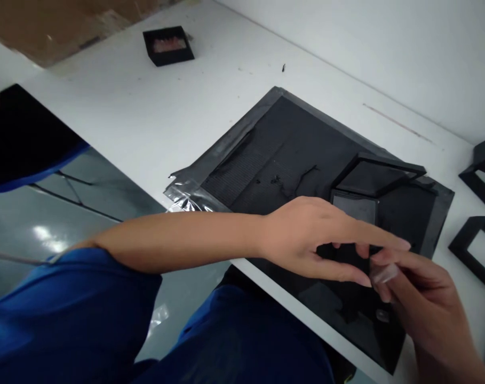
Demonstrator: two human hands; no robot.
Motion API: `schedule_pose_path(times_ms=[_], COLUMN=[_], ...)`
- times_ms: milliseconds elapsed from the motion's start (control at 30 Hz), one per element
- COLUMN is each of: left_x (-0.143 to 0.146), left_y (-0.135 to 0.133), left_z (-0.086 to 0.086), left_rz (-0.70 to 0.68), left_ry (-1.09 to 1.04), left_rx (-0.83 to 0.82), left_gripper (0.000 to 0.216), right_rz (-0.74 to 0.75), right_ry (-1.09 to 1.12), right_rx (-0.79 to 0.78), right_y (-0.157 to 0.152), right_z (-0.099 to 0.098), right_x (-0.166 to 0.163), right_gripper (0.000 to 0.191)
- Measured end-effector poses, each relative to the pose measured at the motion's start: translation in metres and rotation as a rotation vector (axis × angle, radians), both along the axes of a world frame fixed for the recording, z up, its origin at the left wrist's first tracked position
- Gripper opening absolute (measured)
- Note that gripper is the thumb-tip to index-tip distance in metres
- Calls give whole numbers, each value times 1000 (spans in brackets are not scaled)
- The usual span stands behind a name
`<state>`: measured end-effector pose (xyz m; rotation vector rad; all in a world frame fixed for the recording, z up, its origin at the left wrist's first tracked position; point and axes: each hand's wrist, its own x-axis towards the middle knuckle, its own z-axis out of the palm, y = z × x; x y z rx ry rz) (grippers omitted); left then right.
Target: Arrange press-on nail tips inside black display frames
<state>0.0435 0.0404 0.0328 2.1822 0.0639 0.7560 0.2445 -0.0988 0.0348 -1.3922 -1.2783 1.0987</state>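
My left hand [314, 234] reaches across a black mat [318, 133], its thumb and index finger apart with nothing seen between them. Its fingertips come close to my right hand [426, 293], at the mat's near right part. Between the thumb and fingers of my right hand is a small clear plastic piece [385, 273], closely pinched. Just beyond my left hand lies a dark rectangular piece [354, 207], partly covered by the hand. A black frame [380, 176] rests behind that piece, with a grey panel inside it.
Two black open frames [472, 253] lie at the right edge. A black box [169, 45] with reddish contents stands at the back left, near brown cardboard [74, 26]. The white table [118, 106] meets a wall behind. A black stool seat [22, 138] is at left.
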Motion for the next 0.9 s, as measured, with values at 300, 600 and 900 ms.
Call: schedule_pose_path(times_ms=[300,600,900], left_x=[2,-4,0], left_y=[1,20,26], left_z=[-1,6,-9], left_rz=[51,209,420], left_ry=[-210,-107,303], left_rx=[324,338,502], left_gripper=[11,22,29], right_rz=[5,-123,-371], right_ry=[3,-257,-568], right_rx=[-64,32,277], right_y=[-1,2,-10], right_z=[0,-1,-6], right_x=[-18,-16,-22], right_gripper=[16,21,20])
